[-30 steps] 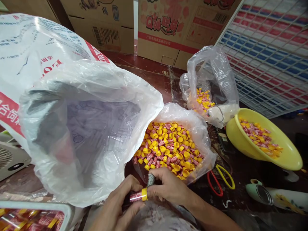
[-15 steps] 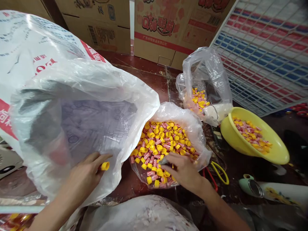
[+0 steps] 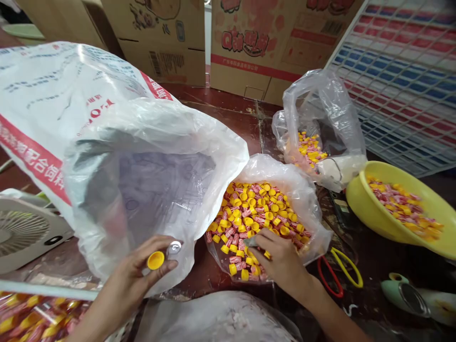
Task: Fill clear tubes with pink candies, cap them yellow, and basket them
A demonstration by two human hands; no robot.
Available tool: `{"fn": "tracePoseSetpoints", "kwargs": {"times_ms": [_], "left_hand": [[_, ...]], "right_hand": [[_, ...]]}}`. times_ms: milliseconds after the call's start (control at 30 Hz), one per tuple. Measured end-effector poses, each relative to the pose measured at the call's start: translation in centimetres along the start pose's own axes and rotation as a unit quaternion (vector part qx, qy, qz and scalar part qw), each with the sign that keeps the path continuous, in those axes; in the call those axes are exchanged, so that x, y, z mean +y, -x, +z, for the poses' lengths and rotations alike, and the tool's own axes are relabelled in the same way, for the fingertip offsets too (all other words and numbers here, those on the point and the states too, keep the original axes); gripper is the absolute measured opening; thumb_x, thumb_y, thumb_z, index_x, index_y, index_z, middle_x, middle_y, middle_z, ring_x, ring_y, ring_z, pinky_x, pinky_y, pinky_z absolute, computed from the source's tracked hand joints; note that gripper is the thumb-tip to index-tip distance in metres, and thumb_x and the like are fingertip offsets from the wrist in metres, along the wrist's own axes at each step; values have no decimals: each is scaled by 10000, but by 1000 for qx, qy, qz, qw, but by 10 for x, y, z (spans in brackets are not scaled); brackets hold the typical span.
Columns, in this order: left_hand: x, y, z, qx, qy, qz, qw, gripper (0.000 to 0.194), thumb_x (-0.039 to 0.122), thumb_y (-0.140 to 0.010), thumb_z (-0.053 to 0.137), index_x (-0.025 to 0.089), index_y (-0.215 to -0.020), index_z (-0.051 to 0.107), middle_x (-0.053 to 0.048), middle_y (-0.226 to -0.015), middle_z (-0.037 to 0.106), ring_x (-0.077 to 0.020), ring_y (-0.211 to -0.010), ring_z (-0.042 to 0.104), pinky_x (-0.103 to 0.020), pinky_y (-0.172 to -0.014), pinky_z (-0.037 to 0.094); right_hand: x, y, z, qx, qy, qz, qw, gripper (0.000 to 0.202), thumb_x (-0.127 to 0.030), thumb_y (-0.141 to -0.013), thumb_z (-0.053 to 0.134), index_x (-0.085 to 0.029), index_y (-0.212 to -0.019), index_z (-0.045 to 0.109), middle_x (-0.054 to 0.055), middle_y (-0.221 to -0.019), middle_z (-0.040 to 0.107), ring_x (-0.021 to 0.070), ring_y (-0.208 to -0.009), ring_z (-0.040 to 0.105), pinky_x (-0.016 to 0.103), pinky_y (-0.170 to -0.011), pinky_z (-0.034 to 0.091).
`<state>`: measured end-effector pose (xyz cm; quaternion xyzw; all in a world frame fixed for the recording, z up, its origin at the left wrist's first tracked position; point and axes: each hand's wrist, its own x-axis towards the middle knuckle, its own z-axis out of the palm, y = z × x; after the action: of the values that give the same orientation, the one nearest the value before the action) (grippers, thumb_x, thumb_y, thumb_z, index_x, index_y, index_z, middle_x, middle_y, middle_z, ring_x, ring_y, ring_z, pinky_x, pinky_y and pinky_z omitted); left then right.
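My left hand (image 3: 137, 270) is closed in front of the mouth of a big white sack (image 3: 221, 137). It holds a clear plastic tube (image 3: 174, 247), one rounded end showing past the fingertips, and a yellow cap (image 3: 156, 260) whose open side faces me. Inside the sack lie clear tube-like pieces, dimly visible. My right hand (image 3: 285, 261) is curled over a clear plastic bag (image 3: 306, 185) filled with yellow caps and red-and-white patterned pieces (image 3: 249, 209). A grey covering (image 3: 251, 242) sits on one fingertip. What these fingers grip is mostly hidden.
A yellow basin (image 3: 359, 204) with similar pieces stands at right, beside another clear bag (image 3: 324, 95). Scissors (image 3: 342, 275) and a green-topped bottle (image 3: 406, 297) lie at lower right. A white fan (image 3: 32, 228) stands left, above a container of filled tubes (image 3: 39, 316). Cardboard boxes (image 3: 249, 71) line the back.
The view has shifted left, so things appear further right. My left hand has turned, bringing the clear tube's end and the cap's open side into sight. My right hand stays at the pile.
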<state>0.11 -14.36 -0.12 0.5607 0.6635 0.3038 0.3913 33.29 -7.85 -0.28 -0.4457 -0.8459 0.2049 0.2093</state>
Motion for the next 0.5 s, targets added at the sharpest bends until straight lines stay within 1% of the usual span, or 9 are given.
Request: {"fn": "tracePoseSetpoints", "kwargs": {"times_ms": [33, 67, 133, 167, 200, 233, 300, 400, 500], "left_hand": [[6, 6, 3, -12, 41, -19, 999, 356, 542, -806, 746, 264, -1027, 773, -57, -1127, 770, -270, -1082, 703, -302, -939, 546], [11, 11, 6, -25, 88, -39, 995, 383, 534, -817, 750, 265, -1089, 758, -61, -1128, 775, -269, -1068, 710, -304, -919, 560], [20, 18, 16, -36, 203, -80, 975, 492, 516, -847, 745, 285, -1275, 667, -64, -1141, 774, -251, -987, 734, -304, -835, 595], [24, 20, 21, -32, 259, -96, 960, 538, 502, -855, 747, 293, -1333, 616, -62, -1124, 776, -231, -915, 740, -291, -776, 602], [28, 22, 27, -24, 305, -110, 946, 547, 485, -853, 758, 288, -1339, 599, -56, -1079, 781, -208, -844, 735, -271, -724, 598], [33, 23, 32, -19, 337, -122, 933, 520, 471, -844, 774, 271, -1298, 620, -48, -1007, 784, -188, -789, 721, -247, -685, 587], [42, 24, 43, -14, 370, -147, 917, 406, 452, -802, 821, 230, -1119, 699, -33, -877, 779, -159, -727, 699, -209, -655, 566], [56, 26, 55, -3, 400, -163, 902, 336, 430, -704, 900, 221, -907, 733, -17, -920, 787, -160, -785, 723, -203, -716, 584], [61, 27, 62, -4, 404, -144, 903, 329, 439, -662, 920, 224, -824, 732, -6, -957, 790, -185, -874, 741, -215, -773, 599]], "right_hand": [[-4, -2, -3, 15, -82, 33, 996, 214, -165, -936, 641, -206, -739, 568, -5, -758, 591, 144, -681, 562, 251, -627, 421], [-9, -4, -6, 16, -169, 72, 983, 211, -203, -924, 653, -208, -733, 563, -12, -739, 586, 141, -675, 559, 245, -616, 426], [-22, -5, -5, -17, -333, 150, 931, 178, -276, -895, 681, -206, -759, 589, -26, -709, 595, 131, -643, 557, 230, -580, 436], [-29, -4, -3, -41, -398, 182, 898, 168, -309, -886, 689, -202, -783, 608, -30, -697, 607, 124, -617, 557, 223, -560, 441], [-35, -3, 1, -58, -448, 207, 868, 174, -339, -881, 695, -196, -810, 624, -31, -687, 620, 116, -590, 555, 217, -543, 445], [-41, -2, 6, -64, -483, 223, 844, 198, -367, -877, 703, -190, -827, 631, -32, -673, 628, 108, -564, 552, 211, -530, 450], [-49, 0, 15, -48, -523, 244, 815, 250, -412, -871, 716, -183, -836, 622, -35, -644, 634, 98, -532, 550, 203, -518, 464], [-55, 0, 25, -29, -550, 250, 796, 302, -452, -850, 745, -184, -845, 605, -35, -652, 642, 97, -540, 576, 196, -517, 488], [-52, -2, 31, -63, -556, 256, 788, 360, -474, -790, 811, -184, -841, 604, -41, -659, 639, 100, -543, 588, 188, -492, 490]]}}
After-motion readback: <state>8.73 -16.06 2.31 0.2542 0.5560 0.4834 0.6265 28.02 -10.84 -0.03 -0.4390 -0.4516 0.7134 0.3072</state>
